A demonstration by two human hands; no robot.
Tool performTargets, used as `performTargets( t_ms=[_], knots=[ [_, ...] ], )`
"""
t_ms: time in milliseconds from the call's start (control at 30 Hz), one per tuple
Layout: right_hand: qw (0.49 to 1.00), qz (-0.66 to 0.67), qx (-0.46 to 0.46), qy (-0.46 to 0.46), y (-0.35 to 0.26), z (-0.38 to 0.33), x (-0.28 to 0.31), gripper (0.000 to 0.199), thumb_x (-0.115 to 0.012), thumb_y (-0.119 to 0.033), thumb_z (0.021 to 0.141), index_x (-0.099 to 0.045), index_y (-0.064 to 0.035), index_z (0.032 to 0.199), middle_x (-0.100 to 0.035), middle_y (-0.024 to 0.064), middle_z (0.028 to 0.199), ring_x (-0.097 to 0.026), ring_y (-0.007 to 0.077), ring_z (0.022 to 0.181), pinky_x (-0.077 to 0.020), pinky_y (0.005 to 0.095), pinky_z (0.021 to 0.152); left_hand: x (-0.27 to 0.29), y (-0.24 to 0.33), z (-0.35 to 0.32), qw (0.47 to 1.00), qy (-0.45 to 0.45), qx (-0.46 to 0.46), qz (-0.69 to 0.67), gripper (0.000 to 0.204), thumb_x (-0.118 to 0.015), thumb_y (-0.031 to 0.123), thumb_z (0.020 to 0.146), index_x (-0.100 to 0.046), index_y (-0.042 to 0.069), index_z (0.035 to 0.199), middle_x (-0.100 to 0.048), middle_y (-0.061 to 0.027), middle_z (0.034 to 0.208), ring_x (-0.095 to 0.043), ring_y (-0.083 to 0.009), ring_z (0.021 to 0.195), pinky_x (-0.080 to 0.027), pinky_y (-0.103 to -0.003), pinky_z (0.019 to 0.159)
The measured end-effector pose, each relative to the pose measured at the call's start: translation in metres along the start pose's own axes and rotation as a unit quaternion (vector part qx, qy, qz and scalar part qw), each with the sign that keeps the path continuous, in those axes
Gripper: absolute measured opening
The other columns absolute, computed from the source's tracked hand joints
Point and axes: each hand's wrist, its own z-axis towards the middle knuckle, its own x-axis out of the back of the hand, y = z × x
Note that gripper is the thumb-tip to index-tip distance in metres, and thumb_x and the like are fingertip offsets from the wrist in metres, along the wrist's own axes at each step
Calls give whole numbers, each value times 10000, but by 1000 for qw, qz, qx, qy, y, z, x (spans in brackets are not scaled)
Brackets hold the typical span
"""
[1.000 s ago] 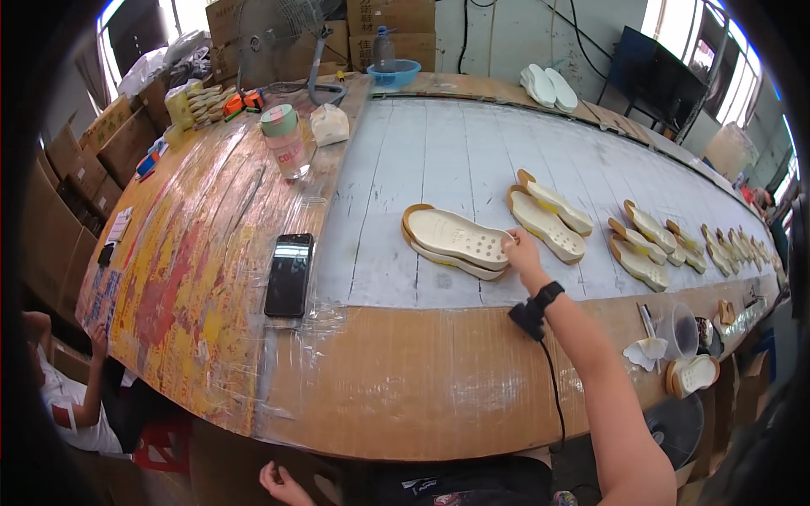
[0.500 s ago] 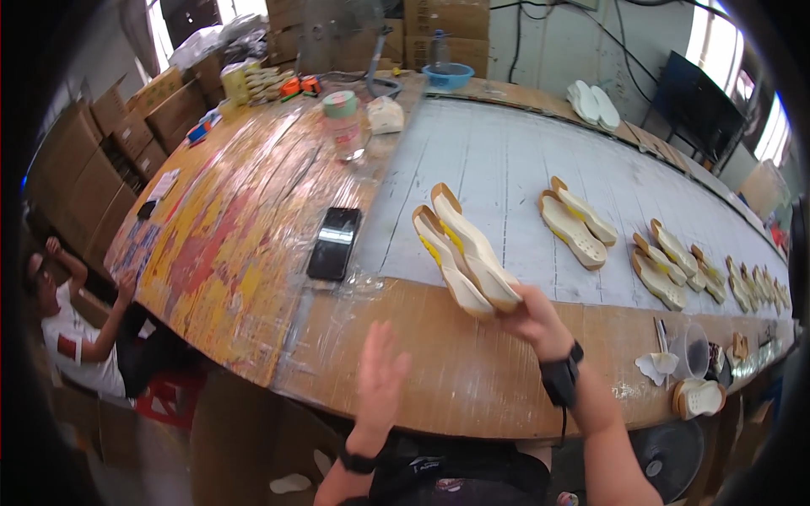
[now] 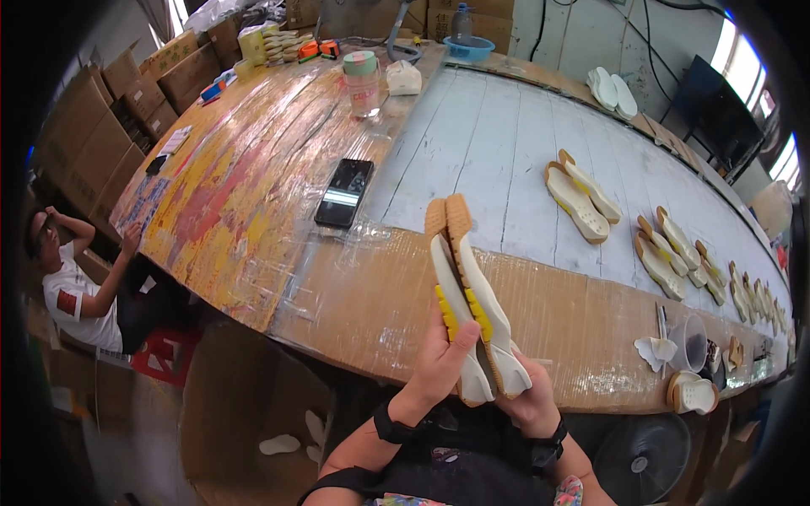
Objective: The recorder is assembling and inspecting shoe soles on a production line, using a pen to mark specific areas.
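1. Left hand (image 3: 439, 361) is clamped on a pair of shoe soles (image 3: 485, 282), thumb up against them, lower middle of the frame.
2. Right hand (image 3: 531, 392) has their lower ends gripped, just to the right. Soles are side by side, tan ends pointing up, yellow patches between.
3. Writing-wise: pink lettering on the clear jar (image 3: 363, 91) with the green lid, upper middle, plus dark printing on the cardboard boxes (image 3: 472, 30) at the top edge.
4. Blue basin (image 3: 469, 52), also up top: clear bottle (image 3: 461, 25) in or behind it, can't tell which.
5. Clear tub (image 3: 690, 346), right side: contents too murky to make out.
6. Big brown carton (image 3: 228, 379), lower left, has pale sole-shaped pieces (image 3: 279, 444) in it.
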Motion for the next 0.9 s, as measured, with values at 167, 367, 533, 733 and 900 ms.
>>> performTargets(
  t_ms=[167, 367, 533, 733, 900],
  knots=[
    [1000, -20, 9, 10, 9, -17, -1, 404, -359, -259, 905, -392, 15, 1200, -502, 137, 1144, -507, 242, 1038, -411, 381, 888, -11, 10, -11, 991, -45, -25, 125, 1034, -715, 123, 684, 76, 29, 1344, -329, -117, 1229, -388, -199, 1119, -360, -314, 923],
    [994, -103, 44, -6, 9, -33, -4, 458, -440, -207, 882, -307, 5, 1265, -438, 144, 1212, -475, 228, 1083, -387, 357, 917, -16, 17, -16, 993, -51, 26, 102, 1000, -721, 141, 683, 23, 14, 1340, -342, -120, 1212, -393, -191, 1108, -365, -316, 916],
    [970, -229, 70, -32, -4, -36, -14, 521, -489, -215, 870, -271, -16, 1299, -421, 125, 1233, -457, 200, 1105, -392, 325, 911, -22, 13, -20, 989, -77, 50, 114, 927, -696, 138, 712, -29, -1, 1340, -349, -117, 1206, -389, -194, 1111, -360, -316, 920],
    [975, -196, 99, -43, 6, -20, 17, 559, -525, -215, 857, -260, -34, 1314, -434, 105, 1228, -473, 176, 1086, -409, 297, 887, -22, 0, -26, 967, -65, -13, 248, 736, -609, 208, 795, -161, -30, 1328, -339, -169, 1237, -366, -212, 1138, -338, -311, 928],
    [973, -155, 170, -8, -7, -38, -2, 574, -551, -204, 841, -268, -24, 1307, -472, 100, 1185, -491, 171, 1059, -412, 290, 877, -42, 9, -23, 924, -15, -199, 327, 298, -552, 88, 825, -526, -63, 1080, -528, -151, 1048, -530, -181, 918, -405, -265, 820]
  ],
)
